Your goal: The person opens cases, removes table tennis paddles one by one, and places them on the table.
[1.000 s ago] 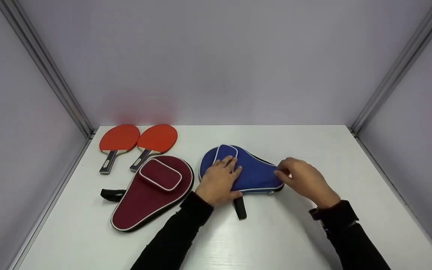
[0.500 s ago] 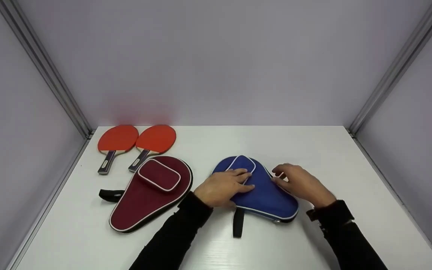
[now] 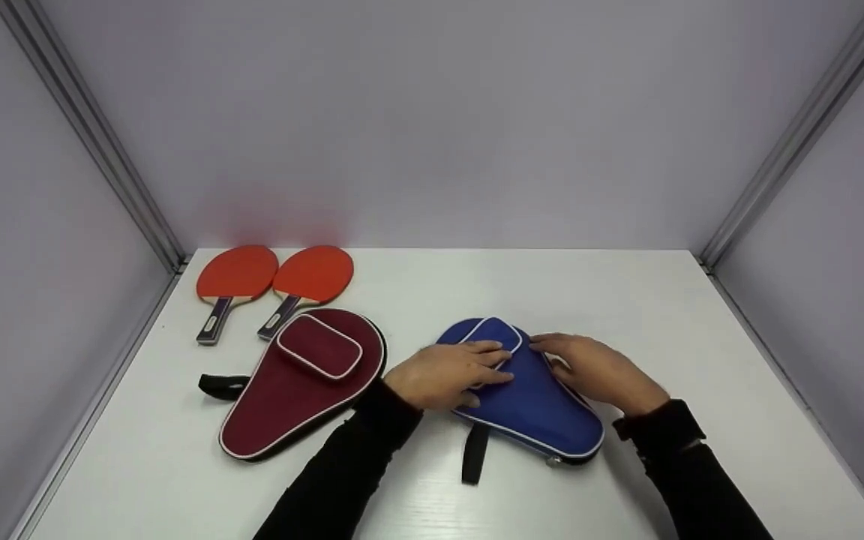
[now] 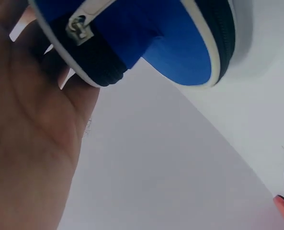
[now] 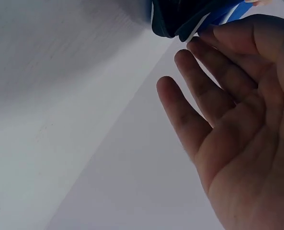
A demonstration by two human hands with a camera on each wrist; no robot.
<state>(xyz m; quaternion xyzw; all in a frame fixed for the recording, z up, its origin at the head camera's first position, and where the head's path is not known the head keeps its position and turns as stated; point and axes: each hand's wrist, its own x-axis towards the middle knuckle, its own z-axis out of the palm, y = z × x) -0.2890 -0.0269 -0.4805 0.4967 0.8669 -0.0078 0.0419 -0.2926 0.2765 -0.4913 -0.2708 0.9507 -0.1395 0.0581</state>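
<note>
- A pale back wall (image 3: 432, 135) fills the upper part of the frame, flanked by 2 side walls and grey metal posts (image 3: 792, 142) at far left and right.
- A white worktop (image 3: 709, 360) spans the lower part, carrying 2 paddle cases and 2 paddles.
- A maroon paddle case (image 3: 304, 409), piped in white, lies flat at lower left of centre, its wide end toward the top and its pocket (image 3: 319, 346) facing up.
- A blue paddle case (image 3: 541, 409) lies just right of centre in the lower part of the frame, narrow end pointing to the lower right.
- 2 red paddles (image 3: 237, 274) lie side by side at centre left, near the back wall, handles toward the bottom of the frame.
- A person's left hand (image 3: 443, 375), in a black sleeve, lies palm down across the blue case, fingers spread wide and partly over its pocket.
- The right hand (image 3: 597, 371) is at the blue case's upper right edge, fingers extended and slightly parted; how firmly they press cannot be told.
- A black strap (image 3: 475, 454) extends from the blue case's lower edge; another black strap (image 3: 223, 387) juts left from the maroon case.
- A metal zip pull (image 3: 553, 461) shows beside the blue case's narrow end.
</note>
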